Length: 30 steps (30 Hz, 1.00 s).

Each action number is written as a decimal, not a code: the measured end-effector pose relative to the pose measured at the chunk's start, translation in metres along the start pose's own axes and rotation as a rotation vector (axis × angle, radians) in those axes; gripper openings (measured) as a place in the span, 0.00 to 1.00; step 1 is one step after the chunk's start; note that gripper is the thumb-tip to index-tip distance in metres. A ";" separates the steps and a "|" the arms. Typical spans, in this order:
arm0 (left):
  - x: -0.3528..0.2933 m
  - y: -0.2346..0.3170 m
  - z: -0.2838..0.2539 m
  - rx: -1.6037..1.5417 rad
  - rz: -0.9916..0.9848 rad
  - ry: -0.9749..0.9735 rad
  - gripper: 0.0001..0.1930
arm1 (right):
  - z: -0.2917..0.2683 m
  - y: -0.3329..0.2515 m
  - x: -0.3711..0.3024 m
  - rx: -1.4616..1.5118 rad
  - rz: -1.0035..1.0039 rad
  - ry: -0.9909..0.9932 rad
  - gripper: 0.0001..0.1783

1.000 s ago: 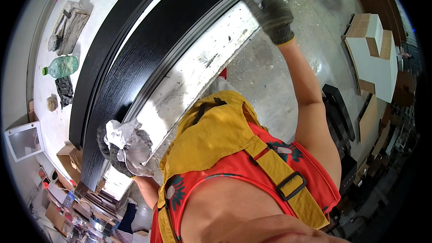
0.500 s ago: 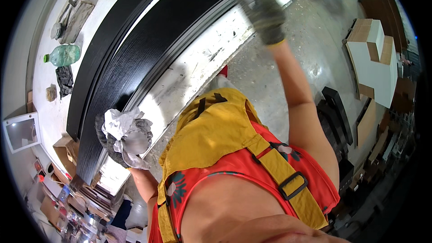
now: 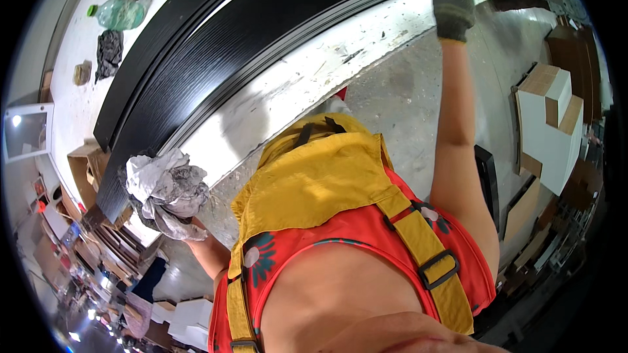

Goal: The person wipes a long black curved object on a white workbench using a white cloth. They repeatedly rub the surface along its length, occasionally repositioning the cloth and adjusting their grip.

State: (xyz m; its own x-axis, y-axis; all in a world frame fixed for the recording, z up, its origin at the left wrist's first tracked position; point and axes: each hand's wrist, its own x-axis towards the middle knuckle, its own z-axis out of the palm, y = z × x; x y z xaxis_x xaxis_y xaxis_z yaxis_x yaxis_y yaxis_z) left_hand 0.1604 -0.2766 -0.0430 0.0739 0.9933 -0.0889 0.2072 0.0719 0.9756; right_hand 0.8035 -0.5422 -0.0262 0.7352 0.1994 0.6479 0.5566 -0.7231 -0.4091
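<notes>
The left hand (image 3: 176, 199) clutches crumpled grey-white cloth (image 3: 154, 173) while the dark-gloved right hand (image 3: 453, 5), its hold unclear, has advanced toward the right end of the black wood-grained panel (image 3: 261, 42).

the gloved right hand (image 3: 453, 8) is at a long black panel (image 3: 235, 46).

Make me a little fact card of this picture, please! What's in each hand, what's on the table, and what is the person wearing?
Left hand: holds a crumpled pale cloth that mostly hides it
Right hand: gloved, at the edge of a long black board; its grip is unclear
Table: white and marked
Also on the table: greenish bottle with a green cap, crumpled black thing
Wearing: yellow bib over a red top
</notes>
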 end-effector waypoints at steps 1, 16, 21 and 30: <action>-0.003 -0.003 -0.007 -0.004 -0.006 0.008 0.23 | -0.007 -0.021 -0.013 -0.012 0.000 -0.173 0.32; 0.017 -0.035 -0.029 -0.216 -0.103 -0.113 0.23 | -0.021 -0.167 -0.102 0.126 -0.123 -0.287 0.22; 0.018 -0.042 -0.022 -0.273 -0.130 -0.119 0.23 | -0.001 -0.257 -0.184 0.484 -0.519 -0.136 0.15; -0.015 -0.046 -0.041 -0.346 -0.206 -0.020 0.23 | 0.016 -0.283 -0.190 0.416 -0.607 -0.096 0.21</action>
State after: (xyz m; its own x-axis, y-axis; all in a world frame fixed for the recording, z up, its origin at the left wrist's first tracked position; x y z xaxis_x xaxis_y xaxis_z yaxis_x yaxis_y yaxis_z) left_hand 0.1095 -0.2912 -0.0779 0.0846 0.9533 -0.2901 -0.1212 0.2988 0.9466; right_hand 0.5129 -0.3649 -0.0442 0.2716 0.5547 0.7864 0.9624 -0.1610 -0.2188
